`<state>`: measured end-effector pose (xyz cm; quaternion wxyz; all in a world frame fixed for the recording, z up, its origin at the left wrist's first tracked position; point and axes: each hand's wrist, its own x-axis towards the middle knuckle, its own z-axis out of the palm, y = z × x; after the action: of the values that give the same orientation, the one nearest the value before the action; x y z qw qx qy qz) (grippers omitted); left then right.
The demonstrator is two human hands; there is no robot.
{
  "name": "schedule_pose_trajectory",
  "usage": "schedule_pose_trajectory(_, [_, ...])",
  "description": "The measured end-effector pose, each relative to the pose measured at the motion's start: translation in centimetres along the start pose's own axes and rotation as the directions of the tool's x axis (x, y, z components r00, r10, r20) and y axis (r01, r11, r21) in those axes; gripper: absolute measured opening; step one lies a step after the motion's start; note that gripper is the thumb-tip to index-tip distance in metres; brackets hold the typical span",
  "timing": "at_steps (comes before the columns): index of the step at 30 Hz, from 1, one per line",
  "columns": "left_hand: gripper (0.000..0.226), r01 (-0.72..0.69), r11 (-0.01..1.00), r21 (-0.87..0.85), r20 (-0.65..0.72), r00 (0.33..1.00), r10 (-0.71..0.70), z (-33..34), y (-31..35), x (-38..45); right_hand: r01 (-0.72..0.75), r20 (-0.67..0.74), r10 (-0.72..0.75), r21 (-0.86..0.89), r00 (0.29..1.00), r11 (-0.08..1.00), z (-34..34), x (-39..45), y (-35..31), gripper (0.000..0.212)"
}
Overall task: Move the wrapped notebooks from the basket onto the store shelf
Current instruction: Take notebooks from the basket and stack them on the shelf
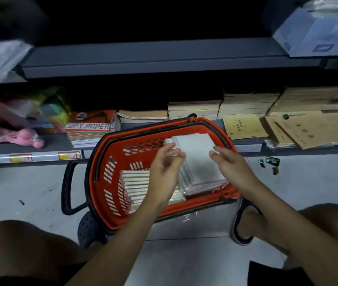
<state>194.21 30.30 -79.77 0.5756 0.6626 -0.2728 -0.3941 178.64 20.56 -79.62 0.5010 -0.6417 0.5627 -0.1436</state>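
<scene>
A red plastic basket with black handles stands on the floor in front of the shelf. Inside it lies a stack of white spiral notebooks in clear wrap on the right and a row of notebooks on edge on the left. My left hand hovers over the stack's left edge, fingers spread, touching the top notebook's corner. At the stack's right edge is my right hand, fingers apart. Neither hand grips anything. The dark grey store shelf runs across above, its middle bare.
The lower shelf holds copy paper packs, stacks of beige exercise books, brown envelopes and colourful bags. Wrapped items sit at both ends of the upper shelf. My knees and a sandalled foot flank the basket on the grey floor.
</scene>
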Motion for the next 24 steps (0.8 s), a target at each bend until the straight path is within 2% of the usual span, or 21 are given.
schedule_pose_trajectory(2, [0.042,0.044,0.997,0.058,-0.003,0.999,-0.044,0.8,-2.1,1.6,-0.057,0.041,0.06,-0.059,0.997,0.997,0.8,1.2,1.2,0.055])
schedule_pose_trajectory(5, [0.047,0.094,0.979,0.18,-0.016,0.996,-0.093,1.6,-4.8,3.0,-0.078,0.014,0.082,-0.197,0.997,0.977,1.9,2.5,2.6,0.063])
schedule_pose_trajectory(7, [0.04,0.044,0.954,0.298,-0.059,0.998,-0.028,2.0,-6.0,3.5,-0.063,-0.021,0.06,-0.346,0.998,0.936,2.6,2.9,3.3,0.065])
schedule_pose_trajectory(9, [0.024,-0.067,0.894,0.443,-0.059,0.993,0.104,2.4,-6.6,3.5,-0.061,-0.047,0.044,-0.485,0.998,0.872,3.3,3.3,3.7,0.065])
schedule_pose_trajectory(11, [0.014,-0.135,0.816,0.562,-0.044,0.98,0.192,2.9,-6.6,3.5,-0.079,-0.073,0.047,-0.529,0.996,0.845,3.6,3.5,3.7,0.067])
schedule_pose_trajectory(13, [0.024,-0.13,0.791,0.597,-0.044,0.98,0.193,3.3,-6.4,3.3,-0.124,-0.109,0.081,-0.477,0.991,0.87,3.5,3.7,3.7,0.075])
schedule_pose_trajectory(15, [0.038,-0.04,0.852,0.521,-0.093,0.99,0.103,3.8,-5.9,2.8,-0.161,-0.175,0.107,-0.331,0.979,0.93,3.2,4.1,4.1,0.068])
schedule_pose_trajectory(16, [0.04,0.044,0.905,0.422,-0.147,0.989,0.02,3.9,-5.4,2.5,-0.184,-0.19,0.141,-0.231,0.972,0.955,3.1,4.1,4.1,0.054])
schedule_pose_trajectory(18, [0.032,0.245,0.962,0.118,-0.267,0.941,-0.207,3.6,-4.4,2.0,-0.239,-0.16,0.235,-0.004,0.959,0.971,2.9,3.4,3.7,0.017])
schedule_pose_trajectory(19, [0.029,0.325,0.945,-0.036,-0.282,0.904,-0.322,3.3,-4.0,1.9,-0.276,-0.129,0.289,0.11,0.949,0.955,2.8,2.9,3.5,0.013])
schedule_pose_trajectory(21, [0.03,0.407,0.879,-0.25,-0.195,0.868,-0.457,2.0,-2.5,1.5,-0.327,-0.058,0.359,0.295,0.932,0.898,2.2,1.8,3.4,0.01])
schedule_pose_trajectory(23, [0.024,0.426,0.826,-0.369,-0.062,0.875,-0.479,0.5,-1.0,1.1,-0.327,0.01,0.355,0.416,0.935,0.849,1.4,0.7,2.7,0.016])
schedule_pose_trajectory(24, [0.024,0.407,0.826,-0.39,-0.008,0.895,-0.445,-0.1,-0.1,0.9,-0.315,0.037,0.337,0.461,0.941,0.83,0.8,0.1,1.9,0.017])
